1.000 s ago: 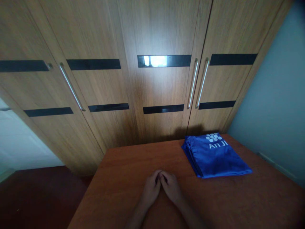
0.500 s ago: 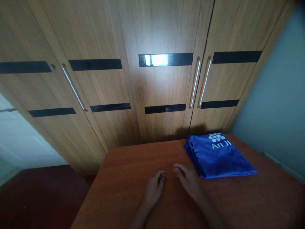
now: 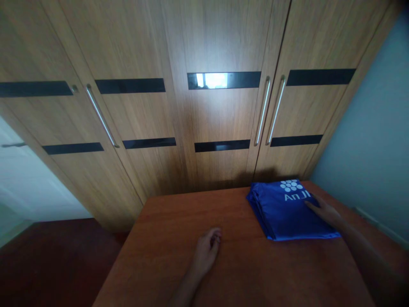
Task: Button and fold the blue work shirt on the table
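Observation:
A folded blue cloth (image 3: pixel 289 219) with a shiny look lies at the right of the brown table. White dots and lettering are printed near its far edge; its exact kind cannot be made out. Over its right side reaches my right hand (image 3: pixel 324 212), fingers stretched out and thumb apart. It seems to touch the cloth's top, without gripping it. My left hand (image 3: pixel 207 250) rests on the table, left of the cloth and apart from it. Its fingers are loosely curled in towards the thumb, with nothing visible in them.
The brown table (image 3: pixel 179 213) stands against a wooden wardrobe (image 3: pixel 217 111) with long metal handles and dark strips. A pale blue wall (image 3: pixel 367 149) closes off the right side. At the far left are a white door (image 3: pixel 32 183) and a dark red floor (image 3: pixel 54 260).
My right hand has moved right, from the table beside my left hand to the right part of the blue cloth. My left hand has stayed in place.

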{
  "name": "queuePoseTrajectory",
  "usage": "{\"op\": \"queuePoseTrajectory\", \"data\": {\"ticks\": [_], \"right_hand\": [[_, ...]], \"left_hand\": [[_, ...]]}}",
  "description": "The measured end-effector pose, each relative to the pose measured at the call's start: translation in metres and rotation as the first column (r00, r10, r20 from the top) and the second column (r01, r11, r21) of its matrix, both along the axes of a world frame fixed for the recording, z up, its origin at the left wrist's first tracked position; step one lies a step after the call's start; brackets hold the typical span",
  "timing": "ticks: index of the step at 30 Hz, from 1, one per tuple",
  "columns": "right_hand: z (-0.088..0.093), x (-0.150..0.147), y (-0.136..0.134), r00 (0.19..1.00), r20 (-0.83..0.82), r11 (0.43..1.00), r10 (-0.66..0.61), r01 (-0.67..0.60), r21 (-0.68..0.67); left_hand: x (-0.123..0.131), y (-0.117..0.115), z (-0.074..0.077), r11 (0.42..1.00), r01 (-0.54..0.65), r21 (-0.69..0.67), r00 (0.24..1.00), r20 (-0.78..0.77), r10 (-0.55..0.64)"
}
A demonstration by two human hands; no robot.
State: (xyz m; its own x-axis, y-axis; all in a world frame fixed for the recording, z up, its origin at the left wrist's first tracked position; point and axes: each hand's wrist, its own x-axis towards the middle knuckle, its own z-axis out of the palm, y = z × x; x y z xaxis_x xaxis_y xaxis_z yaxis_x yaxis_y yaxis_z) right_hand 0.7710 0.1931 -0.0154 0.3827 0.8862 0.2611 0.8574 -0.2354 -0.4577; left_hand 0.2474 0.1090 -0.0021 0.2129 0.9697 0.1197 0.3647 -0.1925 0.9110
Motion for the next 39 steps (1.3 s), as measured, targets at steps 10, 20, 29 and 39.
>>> {"op": "queuePoseTrajectory", "data": {"ticks": [10, 20, 29, 39], "right_hand": [[-0.007, -0.034, -0.008, 0.988, -0.071, 0.988, 0.14, -0.144, -0.053], [0.011, -0.116, -0.031, 0.967, -0.135, 0.976, 0.218, -0.218, 0.013], [0.014, -0.214, -0.068, 0.911, -0.226, 0.939, 0.345, -0.337, 0.076], [0.024, -0.304, -0.099, 0.848, -0.305, 0.899, 0.434, -0.432, 0.079]], "left_hand": [[0.053, 0.022, 0.001, 0.97, -0.005, -0.245, 0.959, 0.274, 0.075], [0.104, 0.042, 0.006, 0.978, -0.065, -0.2, 0.98, 0.173, 0.1], [-0.009, 0.0, 0.005, 0.98, -0.181, -0.088, 0.983, 0.0, 0.181], [-0.1, -0.03, 0.005, 0.934, -0.357, 0.03, 0.923, -0.144, 0.357]]}}
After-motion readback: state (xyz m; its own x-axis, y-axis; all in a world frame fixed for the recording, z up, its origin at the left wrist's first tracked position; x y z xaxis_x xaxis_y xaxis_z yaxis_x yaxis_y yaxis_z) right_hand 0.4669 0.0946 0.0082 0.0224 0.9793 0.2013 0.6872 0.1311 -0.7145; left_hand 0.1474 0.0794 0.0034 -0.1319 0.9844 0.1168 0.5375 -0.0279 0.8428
